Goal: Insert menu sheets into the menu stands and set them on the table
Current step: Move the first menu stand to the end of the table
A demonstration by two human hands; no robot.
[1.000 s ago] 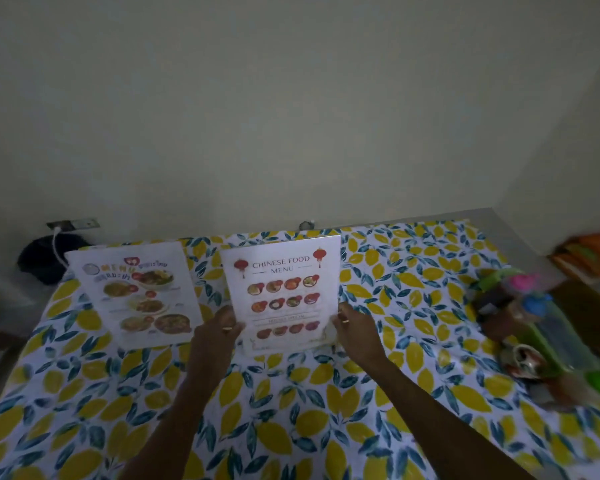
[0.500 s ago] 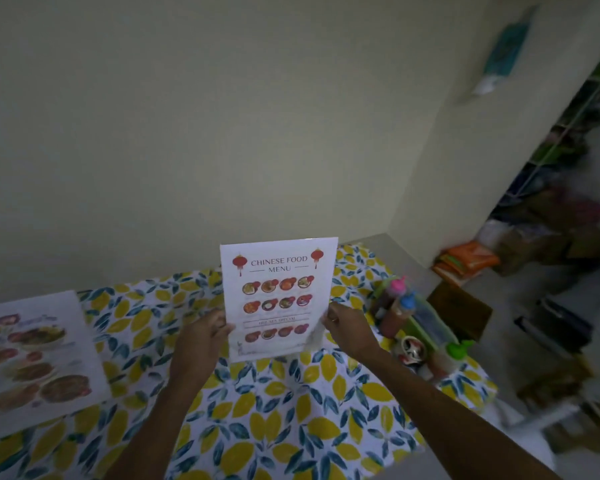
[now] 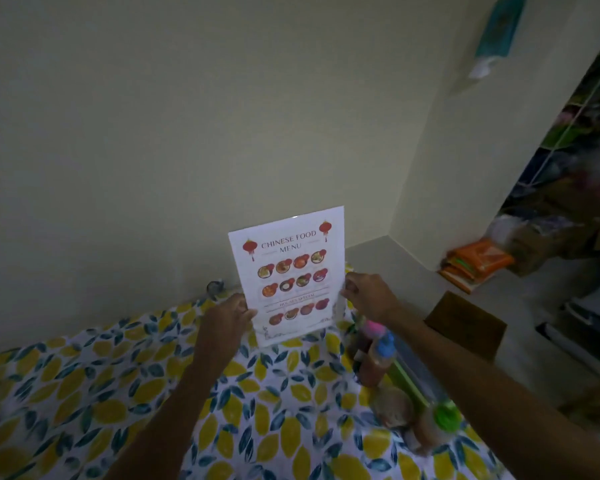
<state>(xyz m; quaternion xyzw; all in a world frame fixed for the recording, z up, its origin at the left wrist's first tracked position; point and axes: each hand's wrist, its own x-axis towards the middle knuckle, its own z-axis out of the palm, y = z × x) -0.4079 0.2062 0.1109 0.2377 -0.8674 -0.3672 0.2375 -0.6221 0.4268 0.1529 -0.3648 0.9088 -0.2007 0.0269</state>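
Now 2 hands (image 3: pixel 227 317) (image 3: pixel 369 294) grip flat glossy rectangular menu stand (image 3: pixel 288 275).

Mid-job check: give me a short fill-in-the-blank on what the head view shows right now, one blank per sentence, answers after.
1. The heading printed on the menu stand reads "______ FOOD MENU".
2. The left hand and right hand grip the stand by its two ______ edges.
3. The tablecloth has a ______ print.
4. The bottle beside the pink-capped bottle has a ______ cap.

Missing words: CHINESE; side; lemon; blue
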